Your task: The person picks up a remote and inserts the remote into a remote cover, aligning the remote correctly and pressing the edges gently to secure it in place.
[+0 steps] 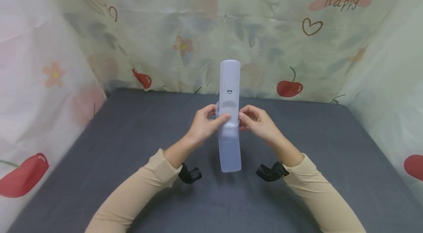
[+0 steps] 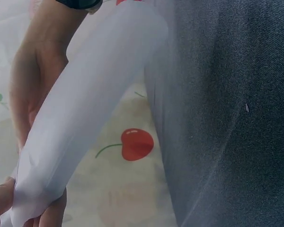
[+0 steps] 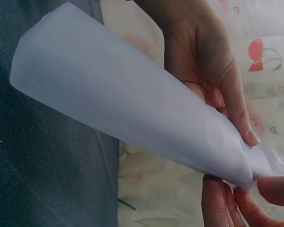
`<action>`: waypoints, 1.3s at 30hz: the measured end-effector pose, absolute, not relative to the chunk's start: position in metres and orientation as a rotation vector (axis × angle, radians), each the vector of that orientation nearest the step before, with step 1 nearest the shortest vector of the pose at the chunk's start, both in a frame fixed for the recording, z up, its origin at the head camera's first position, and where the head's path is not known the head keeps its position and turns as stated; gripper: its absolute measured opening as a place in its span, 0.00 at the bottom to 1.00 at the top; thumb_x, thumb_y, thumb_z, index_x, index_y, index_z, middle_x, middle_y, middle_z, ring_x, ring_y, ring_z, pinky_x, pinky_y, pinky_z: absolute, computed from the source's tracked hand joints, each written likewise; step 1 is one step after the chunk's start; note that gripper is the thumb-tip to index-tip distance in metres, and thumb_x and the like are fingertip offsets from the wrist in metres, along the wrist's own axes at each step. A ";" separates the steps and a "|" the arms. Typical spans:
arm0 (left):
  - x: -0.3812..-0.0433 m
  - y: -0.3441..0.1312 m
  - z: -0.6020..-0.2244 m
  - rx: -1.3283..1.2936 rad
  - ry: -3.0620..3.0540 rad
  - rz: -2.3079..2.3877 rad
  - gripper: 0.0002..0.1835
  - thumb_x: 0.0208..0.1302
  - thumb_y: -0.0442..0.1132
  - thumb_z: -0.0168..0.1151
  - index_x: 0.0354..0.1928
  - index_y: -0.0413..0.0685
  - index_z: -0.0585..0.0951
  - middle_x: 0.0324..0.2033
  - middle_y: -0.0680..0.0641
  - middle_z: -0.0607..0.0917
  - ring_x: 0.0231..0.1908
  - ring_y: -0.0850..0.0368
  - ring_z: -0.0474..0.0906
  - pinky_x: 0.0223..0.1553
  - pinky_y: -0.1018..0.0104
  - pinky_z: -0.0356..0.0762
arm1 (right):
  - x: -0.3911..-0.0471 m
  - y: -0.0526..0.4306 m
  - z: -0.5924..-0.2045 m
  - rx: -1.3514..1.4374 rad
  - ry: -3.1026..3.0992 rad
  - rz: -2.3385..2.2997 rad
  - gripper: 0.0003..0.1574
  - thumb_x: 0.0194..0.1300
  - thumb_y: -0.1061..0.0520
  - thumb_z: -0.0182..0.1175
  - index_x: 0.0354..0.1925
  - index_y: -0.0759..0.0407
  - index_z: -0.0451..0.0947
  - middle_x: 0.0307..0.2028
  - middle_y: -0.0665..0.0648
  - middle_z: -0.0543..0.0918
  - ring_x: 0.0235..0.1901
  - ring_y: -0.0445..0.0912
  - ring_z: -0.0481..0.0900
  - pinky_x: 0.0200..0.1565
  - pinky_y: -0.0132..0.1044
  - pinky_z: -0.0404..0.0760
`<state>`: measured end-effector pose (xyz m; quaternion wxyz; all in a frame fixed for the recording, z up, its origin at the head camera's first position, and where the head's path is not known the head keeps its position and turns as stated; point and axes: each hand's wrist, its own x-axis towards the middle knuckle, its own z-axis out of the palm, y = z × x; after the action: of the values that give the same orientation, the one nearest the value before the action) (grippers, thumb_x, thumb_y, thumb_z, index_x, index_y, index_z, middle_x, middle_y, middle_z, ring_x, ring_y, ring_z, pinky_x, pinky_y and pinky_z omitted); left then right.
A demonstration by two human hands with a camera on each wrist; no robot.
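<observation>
A long, pale lilac device [image 1: 229, 89] stands upright between both hands in the head view, with a small dark slot on its face. Its lower part is a translucent, tapering section [image 1: 230, 154], which fills much of each wrist view. The left hand [image 1: 203, 124] grips the device from the left, its thumb lying across the face and its fingers behind. From the right, the right hand [image 1: 259, 121] pinches the side at about the same height, thumb and fingers bent. Part of the right fingers is hidden behind the device.
A dark grey cloth-covered table [image 1: 148, 144] lies below. Patterned curtains [image 1: 185, 16] with cherries and the word happy stand at the back and both sides. Black wrist mounts [image 1: 190, 174] jut inward from under the beige sleeves [image 1: 142, 189].
</observation>
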<state>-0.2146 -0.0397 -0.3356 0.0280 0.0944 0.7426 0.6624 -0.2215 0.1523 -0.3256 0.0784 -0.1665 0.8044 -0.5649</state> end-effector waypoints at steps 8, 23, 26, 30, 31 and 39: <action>-0.215 -0.039 -0.338 0.303 2.278 2.000 0.20 0.61 0.41 0.63 0.53 0.40 0.76 0.50 0.39 0.80 0.39 0.53 0.83 0.40 0.58 0.83 | -0.223 0.152 -0.322 -0.433 2.386 -1.774 0.28 0.70 0.49 0.51 0.62 0.60 0.60 0.51 0.69 0.78 0.40 0.42 0.82 0.44 0.43 0.83; -0.215 -0.037 -0.342 0.144 2.172 2.111 0.13 0.66 0.37 0.56 0.45 0.33 0.78 0.38 0.44 0.79 0.33 0.59 0.78 0.39 0.59 0.83 | -0.229 0.155 -0.319 -0.372 2.424 -1.852 0.29 0.70 0.53 0.51 0.64 0.62 0.59 0.50 0.72 0.76 0.32 0.36 0.80 0.34 0.33 0.82; -0.214 -0.036 -0.342 0.147 2.181 2.134 0.11 0.66 0.36 0.56 0.42 0.33 0.78 0.35 0.47 0.78 0.30 0.62 0.76 0.36 0.60 0.84 | -0.229 0.156 -0.318 -0.394 2.425 -1.804 0.31 0.70 0.51 0.51 0.65 0.60 0.58 0.53 0.72 0.75 0.34 0.37 0.81 0.36 0.35 0.83; -0.214 -0.037 -0.342 0.151 2.182 2.162 0.10 0.66 0.35 0.56 0.40 0.33 0.78 0.35 0.47 0.77 0.31 0.61 0.75 0.33 0.62 0.84 | -0.231 0.157 -0.317 -0.442 2.425 -1.738 0.31 0.70 0.50 0.51 0.66 0.59 0.57 0.53 0.73 0.75 0.37 0.41 0.82 0.39 0.40 0.83; -0.214 -0.037 -0.342 0.149 2.179 2.170 0.10 0.66 0.35 0.55 0.40 0.33 0.78 0.35 0.47 0.77 0.31 0.61 0.75 0.32 0.63 0.83 | -0.231 0.157 -0.317 -0.454 2.422 -1.725 0.31 0.70 0.50 0.50 0.66 0.58 0.57 0.53 0.73 0.76 0.38 0.42 0.82 0.40 0.41 0.84; -0.216 -0.038 -0.345 0.115 2.150 2.191 0.09 0.66 0.34 0.55 0.40 0.31 0.78 0.34 0.47 0.76 0.30 0.61 0.76 0.31 0.66 0.83 | -0.233 0.155 -0.319 -0.507 2.410 -1.646 0.30 0.71 0.51 0.49 0.66 0.59 0.58 0.51 0.74 0.77 0.40 0.47 0.82 0.42 0.47 0.83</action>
<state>-0.2165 -0.0384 -0.3453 0.0348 0.0375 0.6996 0.7127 -0.2325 0.1546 -0.3188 0.0896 -0.1704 0.8104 -0.5533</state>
